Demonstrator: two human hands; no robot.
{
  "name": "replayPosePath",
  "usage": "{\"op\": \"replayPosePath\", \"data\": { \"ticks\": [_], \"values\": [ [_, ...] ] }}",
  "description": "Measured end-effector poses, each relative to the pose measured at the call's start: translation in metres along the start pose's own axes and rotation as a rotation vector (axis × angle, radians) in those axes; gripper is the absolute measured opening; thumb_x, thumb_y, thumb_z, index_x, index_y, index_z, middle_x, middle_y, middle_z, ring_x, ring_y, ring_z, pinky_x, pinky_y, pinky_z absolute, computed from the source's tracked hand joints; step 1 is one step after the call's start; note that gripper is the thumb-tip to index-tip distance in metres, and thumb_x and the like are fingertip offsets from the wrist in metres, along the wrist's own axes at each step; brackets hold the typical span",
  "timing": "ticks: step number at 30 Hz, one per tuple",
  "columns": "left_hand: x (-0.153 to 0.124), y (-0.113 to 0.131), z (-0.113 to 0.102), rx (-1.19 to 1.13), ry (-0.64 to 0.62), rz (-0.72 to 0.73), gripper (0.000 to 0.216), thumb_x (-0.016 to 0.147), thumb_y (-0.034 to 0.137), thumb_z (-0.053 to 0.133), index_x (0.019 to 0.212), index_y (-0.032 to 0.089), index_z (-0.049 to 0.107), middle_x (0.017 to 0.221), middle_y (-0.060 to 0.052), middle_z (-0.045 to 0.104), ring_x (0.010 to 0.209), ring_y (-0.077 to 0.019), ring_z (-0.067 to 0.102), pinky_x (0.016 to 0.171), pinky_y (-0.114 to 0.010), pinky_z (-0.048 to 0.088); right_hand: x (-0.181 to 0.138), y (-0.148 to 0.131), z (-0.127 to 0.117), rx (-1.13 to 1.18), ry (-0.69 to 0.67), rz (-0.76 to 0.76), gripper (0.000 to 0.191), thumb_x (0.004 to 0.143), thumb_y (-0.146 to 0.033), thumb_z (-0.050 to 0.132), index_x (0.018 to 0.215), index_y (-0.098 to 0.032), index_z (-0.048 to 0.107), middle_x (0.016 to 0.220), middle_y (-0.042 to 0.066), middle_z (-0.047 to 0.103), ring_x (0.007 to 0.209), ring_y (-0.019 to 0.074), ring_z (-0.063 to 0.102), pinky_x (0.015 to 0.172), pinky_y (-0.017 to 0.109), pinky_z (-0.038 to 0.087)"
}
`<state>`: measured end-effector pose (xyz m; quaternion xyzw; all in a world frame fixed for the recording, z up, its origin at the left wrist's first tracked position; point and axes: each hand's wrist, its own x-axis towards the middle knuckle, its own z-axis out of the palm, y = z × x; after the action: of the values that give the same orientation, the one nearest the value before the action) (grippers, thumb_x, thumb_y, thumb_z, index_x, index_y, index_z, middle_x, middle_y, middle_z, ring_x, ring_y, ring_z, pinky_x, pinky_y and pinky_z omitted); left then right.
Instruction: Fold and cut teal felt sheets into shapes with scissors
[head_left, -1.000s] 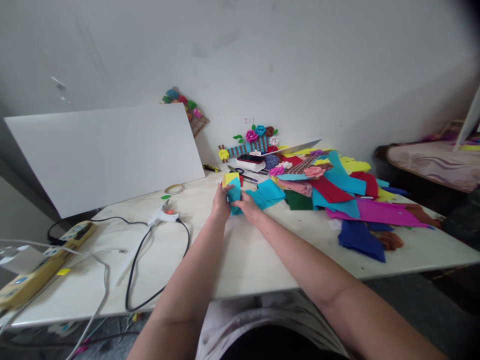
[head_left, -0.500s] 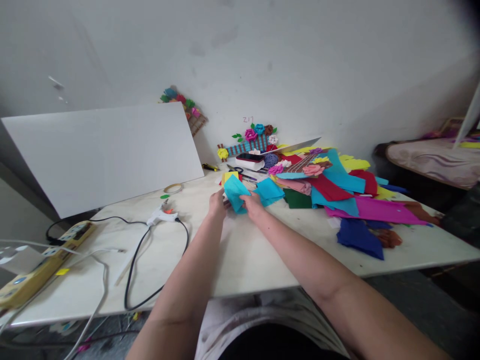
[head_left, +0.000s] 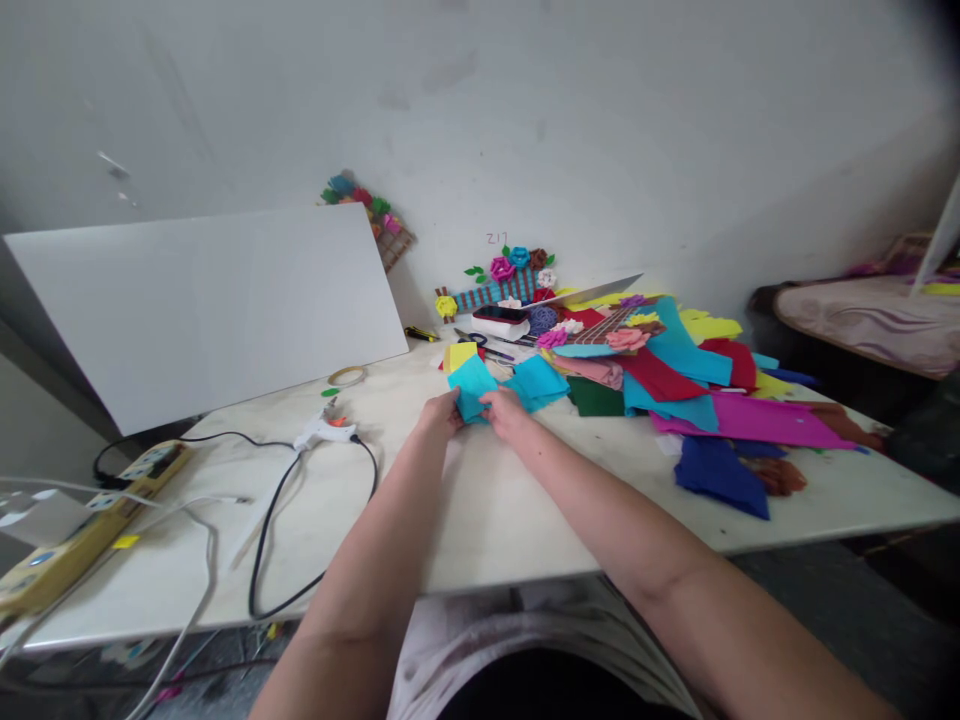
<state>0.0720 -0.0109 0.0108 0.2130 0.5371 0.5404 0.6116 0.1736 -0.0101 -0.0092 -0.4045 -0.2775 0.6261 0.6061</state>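
Observation:
Both my hands meet near the middle of the white table (head_left: pixel 495 520) on a small turquoise felt piece (head_left: pixel 472 385). My left hand (head_left: pixel 441 412) pinches its left edge, and my right hand (head_left: pixel 507 410) grips its right edge. The piece stands tilted up off the table between my fingers. More turquoise felt (head_left: pixel 541 380) lies just behind my right hand, and a yellow piece (head_left: pixel 459 353) lies behind the held one.
A heap of coloured felt sheets (head_left: pixel 705 400) covers the table's right side. Finished felt flower crafts (head_left: pixel 510 280) lean on the wall. A white board (head_left: pixel 210 300) leans at left. A glue gun (head_left: pixel 324 430) with black cable, a yellow power strip (head_left: pixel 82 530), a tape roll (head_left: pixel 348 377) and scissors (head_left: pixel 480 343) lie about.
The turquoise piece has been turned and spread wider between my hands, which have shifted slightly on its edges.

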Motion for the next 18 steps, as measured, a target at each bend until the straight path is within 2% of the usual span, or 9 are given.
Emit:
{"op": "replayPosePath", "data": {
  "ticks": [3, 8, 13, 18],
  "values": [
    [-0.001, -0.002, 0.001, -0.013, 0.03, 0.031, 0.002, 0.084, 0.013, 0.061, 0.084, 0.011, 0.059, 0.067, -0.005, 0.061, 0.049, -0.0139, 0.058, 0.05, -0.027, 0.051, -0.001, 0.0, 0.001, -0.004, -0.002, -0.009, 0.019, 0.054, -0.002, 0.054, 0.063, -0.019, 0.05, 0.047, -0.007, 0.054, 0.046, 0.0103, 0.05, 0.048, 0.022, 0.042],
    [-0.001, -0.002, 0.001, -0.051, 0.03, 0.011, 0.008, 0.081, 0.015, 0.066, 0.087, 0.012, 0.061, 0.068, -0.005, 0.062, 0.049, -0.0145, 0.059, 0.05, -0.028, 0.052, 0.0, 0.0, 0.003, 0.039, 0.002, -0.029, 0.008, 0.068, -0.017, 0.063, 0.074, -0.018, 0.058, 0.058, -0.003, 0.063, 0.055, 0.0137, 0.059, 0.054, 0.027, 0.05],
    [-0.007, 0.002, 0.004, -0.079, 0.003, -0.023, 0.012, 0.09, 0.023, 0.055, 0.091, 0.013, 0.061, 0.065, -0.004, 0.06, 0.053, -0.0154, 0.06, 0.052, -0.027, 0.053, 0.007, 0.004, 0.0, 0.002, 0.029, -0.053, 0.006, 0.073, -0.02, 0.061, 0.079, -0.018, 0.061, 0.064, 0.0, 0.067, 0.06, 0.0157, 0.063, 0.055, 0.028, 0.052],
    [-0.008, 0.002, 0.005, -0.125, -0.044, -0.043, 0.016, 0.092, 0.025, 0.05, 0.092, 0.013, 0.061, 0.067, -0.005, 0.061, 0.052, -0.0154, 0.059, 0.052, -0.027, 0.053, 0.01, 0.005, -0.001, -0.024, 0.013, -0.081, 0.002, 0.077, -0.022, 0.059, 0.078, -0.02, 0.058, 0.062, -0.002, 0.063, 0.058, 0.0154, 0.062, 0.052, 0.027, 0.051]
  ]
}}
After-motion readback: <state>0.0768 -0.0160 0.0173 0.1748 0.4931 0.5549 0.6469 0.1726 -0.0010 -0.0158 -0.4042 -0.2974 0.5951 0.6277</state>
